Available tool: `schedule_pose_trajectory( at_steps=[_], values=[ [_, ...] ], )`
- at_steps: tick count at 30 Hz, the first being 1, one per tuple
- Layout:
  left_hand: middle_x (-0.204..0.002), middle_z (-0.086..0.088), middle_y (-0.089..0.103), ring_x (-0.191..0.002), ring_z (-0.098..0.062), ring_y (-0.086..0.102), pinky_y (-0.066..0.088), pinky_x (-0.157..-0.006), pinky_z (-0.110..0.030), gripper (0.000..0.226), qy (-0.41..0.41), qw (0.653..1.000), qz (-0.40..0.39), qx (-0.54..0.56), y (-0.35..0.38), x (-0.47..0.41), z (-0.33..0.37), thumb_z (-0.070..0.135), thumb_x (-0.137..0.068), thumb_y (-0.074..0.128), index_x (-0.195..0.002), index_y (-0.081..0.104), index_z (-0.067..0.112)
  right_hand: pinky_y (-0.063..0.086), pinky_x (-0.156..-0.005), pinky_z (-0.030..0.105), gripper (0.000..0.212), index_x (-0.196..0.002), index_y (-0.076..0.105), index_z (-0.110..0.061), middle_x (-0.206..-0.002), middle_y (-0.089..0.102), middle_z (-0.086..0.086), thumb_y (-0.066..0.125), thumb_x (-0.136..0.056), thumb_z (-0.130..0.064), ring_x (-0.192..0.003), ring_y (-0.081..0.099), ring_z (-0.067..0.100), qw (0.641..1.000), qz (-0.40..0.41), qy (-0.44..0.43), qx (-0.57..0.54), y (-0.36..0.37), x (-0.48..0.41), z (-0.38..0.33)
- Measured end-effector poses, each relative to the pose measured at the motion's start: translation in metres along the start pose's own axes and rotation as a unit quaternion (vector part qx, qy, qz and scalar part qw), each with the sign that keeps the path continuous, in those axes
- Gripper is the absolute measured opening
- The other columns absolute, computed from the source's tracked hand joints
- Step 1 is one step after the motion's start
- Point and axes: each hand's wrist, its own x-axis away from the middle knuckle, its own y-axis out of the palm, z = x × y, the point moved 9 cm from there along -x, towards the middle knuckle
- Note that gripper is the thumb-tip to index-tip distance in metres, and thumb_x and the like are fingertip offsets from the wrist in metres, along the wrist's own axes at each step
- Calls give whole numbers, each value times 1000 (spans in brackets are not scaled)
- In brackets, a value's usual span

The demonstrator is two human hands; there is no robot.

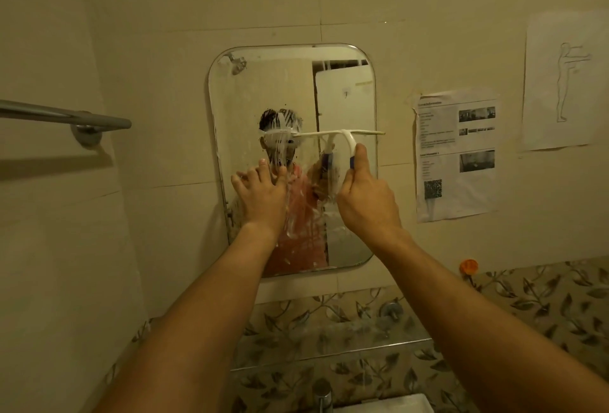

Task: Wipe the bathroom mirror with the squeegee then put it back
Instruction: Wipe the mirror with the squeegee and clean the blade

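Observation:
A rounded rectangular mirror (346, 89) hangs on the tiled wall, streaked with white foam down its middle. My right hand (365, 195) grips the blue-and-white handle of a white squeegee (342, 133). Its blade lies level against the glass about halfway up, on the mirror's right half. My left hand (262, 191) presses flat on the mirror's lower left part, fingers spread. The glass above the blade looks mostly wiped; wet streaks run below it.
A grey towel bar (66, 116) juts from the left wall. Printed sheets (458, 155) and a line drawing (563, 83) are taped right of the mirror. An orange hook (468, 266) sits lower right. A tap (324, 394) and basin edge lie below.

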Motion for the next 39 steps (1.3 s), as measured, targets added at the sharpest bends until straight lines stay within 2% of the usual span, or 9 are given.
schedule_pose_trajectory(
  at_steps=[6,11,14,17,22,26,35,39],
  values=[
    [-161,-21,19,-140,-46,25,20,-113,-67,84,-16,1000,-8,19,5,-6,1,44,-88,71,-157,25,30,56,-57,47,58,-163,3,-36,-72,60,4,28,-111,-35,-60,58,21,998,27,-31,-37,-23,1,-34],
    [-154,-25,27,-134,-46,35,22,-110,-70,86,-2,999,24,20,5,0,2,39,-83,76,-155,33,23,44,-48,36,60,-163,0,-35,-69,55,1,28,-110,-32,-57,52,17,995,37,-87,-37,-35,-30,-93],
    [-149,-23,33,-128,-43,39,18,-106,-71,78,22,997,55,41,7,7,12,29,-80,80,-150,43,24,46,-50,37,66,-163,-1,-35,-70,58,4,33,-108,-24,-57,54,19,994,46,-91,-25,-38,-50,-115],
    [-154,-23,29,-132,-43,35,21,-107,-69,75,-6,998,41,45,26,-2,-18,34,-86,75,-152,39,28,41,-47,32,75,-163,-2,-37,-74,62,6,38,-102,-17,-59,57,20,993,35,-107,-20,-9,-73,-149],
    [-156,-23,22,-135,-43,31,25,-109,-67,84,14,998,53,37,9,-3,-3,39,-87,74,-157,29,25,40,-49,30,77,-163,0,-36,-85,63,5,40,-101,-15,-66,58,17,996,41,-78,-12,-16,-88,-145],
    [-156,-24,22,-136,-44,29,25,-110,-68,84,15,997,64,30,8,-7,-3,37,-89,73,-158,27,25,34,-47,28,82,-163,-2,-34,-83,60,4,42,-99,-11,-64,55,16,996,44,-75,-2,-7,-79,-142],
    [-154,-22,25,-135,-41,32,25,-109,-69,83,17,997,58,41,15,-8,-6,41,-84,77,-154,34,27,37,-48,29,78,-163,-2,-34,-85,61,6,46,-103,-17,-65,56,17,997,38,-68,1,8,-62,-131],
    [-147,-23,39,-125,-41,45,31,-104,-70,69,28,994,93,53,13,-4,-7,36,-79,81,-140,53,19,33,-46,27,77,-162,-3,-33,-80,61,5,46,-104,-19,-61,55,16,997,33,-65,11,25,-39,-118]
  ],
)
